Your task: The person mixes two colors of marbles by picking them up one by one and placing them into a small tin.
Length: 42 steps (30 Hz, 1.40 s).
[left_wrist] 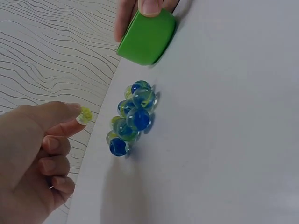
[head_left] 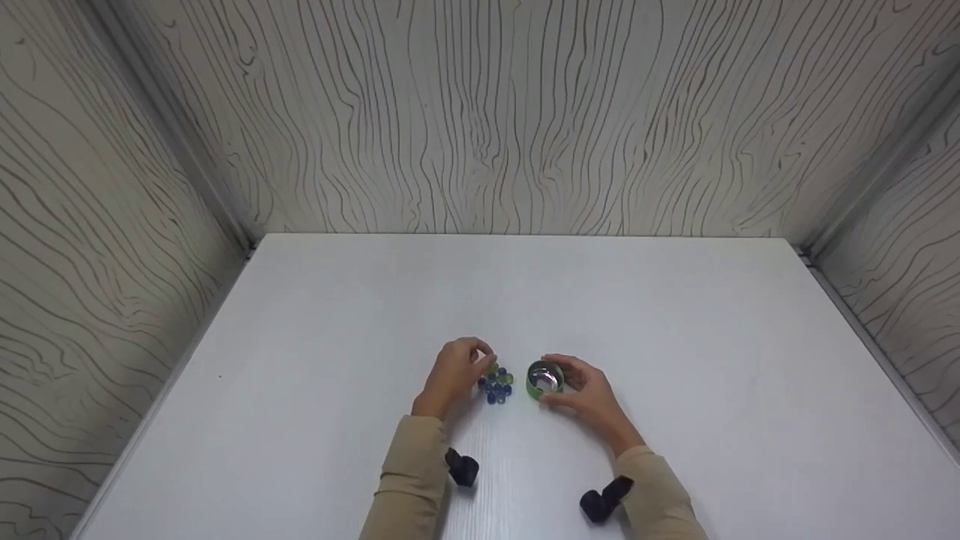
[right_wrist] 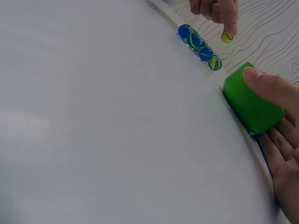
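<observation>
Between thumb and index finger my left hand [head_left: 453, 373] pinches a yellow glass marble [left_wrist: 84, 115], held above the table. Beside it on the table sits a cluster of several blue and yellow-green glass marbles [head_left: 496, 388], touching one another. To the right of the cluster, my right hand [head_left: 589, 394] grips a short round green tin [right_wrist: 252, 100] with thumb and fingers on opposite sides. The tin stands upright on the table with its open top up. Its shiny metal inside [head_left: 545, 379] shows in the head view.
Everything rests on a white table [head_left: 525, 292] with a wood-patterned wall [head_left: 480, 120] behind it and similar panels at both sides. Black camera mounts [head_left: 463, 469] stick out from both sleeved wrists, low over the table.
</observation>
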Each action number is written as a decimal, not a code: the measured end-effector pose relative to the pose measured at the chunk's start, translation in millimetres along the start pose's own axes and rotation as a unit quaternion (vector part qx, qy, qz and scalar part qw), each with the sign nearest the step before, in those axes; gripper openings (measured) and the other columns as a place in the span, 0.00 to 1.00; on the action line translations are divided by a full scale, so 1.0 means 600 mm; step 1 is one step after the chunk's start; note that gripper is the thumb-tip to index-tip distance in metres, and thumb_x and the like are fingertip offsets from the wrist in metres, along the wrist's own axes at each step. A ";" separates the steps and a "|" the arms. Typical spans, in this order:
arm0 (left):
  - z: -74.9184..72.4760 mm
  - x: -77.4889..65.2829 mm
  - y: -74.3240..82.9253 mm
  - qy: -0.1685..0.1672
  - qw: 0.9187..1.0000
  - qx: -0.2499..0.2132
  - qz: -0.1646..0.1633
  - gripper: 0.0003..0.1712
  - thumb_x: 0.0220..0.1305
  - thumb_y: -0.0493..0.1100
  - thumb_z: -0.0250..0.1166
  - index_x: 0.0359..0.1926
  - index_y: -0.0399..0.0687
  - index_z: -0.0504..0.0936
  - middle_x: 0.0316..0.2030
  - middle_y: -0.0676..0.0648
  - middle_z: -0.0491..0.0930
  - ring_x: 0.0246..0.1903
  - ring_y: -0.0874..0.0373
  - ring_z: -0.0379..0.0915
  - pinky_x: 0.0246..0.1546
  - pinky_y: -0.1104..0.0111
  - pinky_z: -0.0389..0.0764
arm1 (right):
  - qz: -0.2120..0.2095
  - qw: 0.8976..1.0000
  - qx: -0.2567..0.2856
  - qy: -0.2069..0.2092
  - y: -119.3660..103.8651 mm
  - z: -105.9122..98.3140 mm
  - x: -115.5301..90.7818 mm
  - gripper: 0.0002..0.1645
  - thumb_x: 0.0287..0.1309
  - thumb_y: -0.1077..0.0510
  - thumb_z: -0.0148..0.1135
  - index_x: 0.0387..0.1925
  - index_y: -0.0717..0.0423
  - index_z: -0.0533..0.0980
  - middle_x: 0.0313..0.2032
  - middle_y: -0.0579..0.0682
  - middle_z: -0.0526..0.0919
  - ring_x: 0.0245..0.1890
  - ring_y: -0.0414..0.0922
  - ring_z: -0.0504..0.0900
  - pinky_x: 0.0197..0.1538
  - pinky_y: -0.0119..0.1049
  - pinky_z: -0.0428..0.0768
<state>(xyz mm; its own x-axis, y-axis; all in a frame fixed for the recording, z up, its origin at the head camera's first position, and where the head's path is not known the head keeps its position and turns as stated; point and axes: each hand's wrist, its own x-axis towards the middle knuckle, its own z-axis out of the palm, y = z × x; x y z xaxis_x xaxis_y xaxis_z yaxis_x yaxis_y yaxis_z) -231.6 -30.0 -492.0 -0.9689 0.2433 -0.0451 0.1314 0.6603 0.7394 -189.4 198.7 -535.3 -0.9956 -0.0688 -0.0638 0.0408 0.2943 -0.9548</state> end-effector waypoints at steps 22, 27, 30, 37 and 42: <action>0.011 -0.014 0.029 0.010 0.999 -0.008 0.044 0.09 0.65 0.45 0.63 0.40 0.45 0.84 0.23 0.55 0.65 0.25 0.63 0.60 0.25 0.75 0.62 | -0.030 0.999 -0.002 -0.016 0.000 -0.004 0.002 0.41 0.41 0.58 0.77 0.60 0.57 0.72 0.62 0.57 0.75 0.68 0.54 0.69 0.69 0.42 0.67; 0.012 -0.016 0.036 0.006 0.999 -0.004 0.045 0.10 0.65 0.46 0.62 0.40 0.45 0.84 0.24 0.55 0.66 0.26 0.63 0.61 0.26 0.75 0.63 | -0.021 1.000 0.001 -0.014 -0.001 -0.003 0.003 0.40 0.41 0.59 0.77 0.60 0.57 0.73 0.62 0.56 0.76 0.68 0.53 0.69 0.69 0.41 0.67; 0.012 -0.017 0.039 0.007 0.999 0.000 0.049 0.10 0.65 0.46 0.63 0.40 0.45 0.84 0.25 0.54 0.69 0.27 0.63 0.63 0.28 0.75 0.65 | -0.020 1.000 0.003 -0.012 -0.002 -0.003 0.003 0.40 0.41 0.59 0.77 0.60 0.57 0.73 0.63 0.56 0.75 0.69 0.53 0.69 0.69 0.41 0.66; 0.014 -0.019 0.041 0.011 0.998 0.012 0.056 0.09 0.65 0.46 0.63 0.40 0.46 0.84 0.28 0.52 0.74 0.30 0.63 0.65 0.32 0.74 0.69 | -0.016 1.000 0.001 -0.010 -0.002 -0.002 0.002 0.40 0.41 0.59 0.76 0.59 0.57 0.73 0.62 0.56 0.76 0.69 0.52 0.69 0.69 0.41 0.66; 0.015 -0.021 0.043 0.014 0.997 0.015 0.071 0.09 0.65 0.45 0.63 0.40 0.45 0.84 0.25 0.54 0.68 0.27 0.64 0.62 0.30 0.75 0.67 | -0.011 1.000 0.011 -0.007 -0.002 -0.001 0.000 0.40 0.40 0.60 0.77 0.59 0.56 0.73 0.62 0.55 0.76 0.68 0.52 0.69 0.69 0.39 0.67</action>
<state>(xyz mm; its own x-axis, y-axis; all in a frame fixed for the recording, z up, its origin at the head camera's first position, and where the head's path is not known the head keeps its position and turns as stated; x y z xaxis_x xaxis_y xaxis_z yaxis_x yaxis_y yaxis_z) -214.4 -9.6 -478.6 -0.9456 0.3161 0.0767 0.2728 0.6423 0.7163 -189.8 198.7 -533.9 -0.9951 -0.0875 -0.0467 0.0213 0.2708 -0.9624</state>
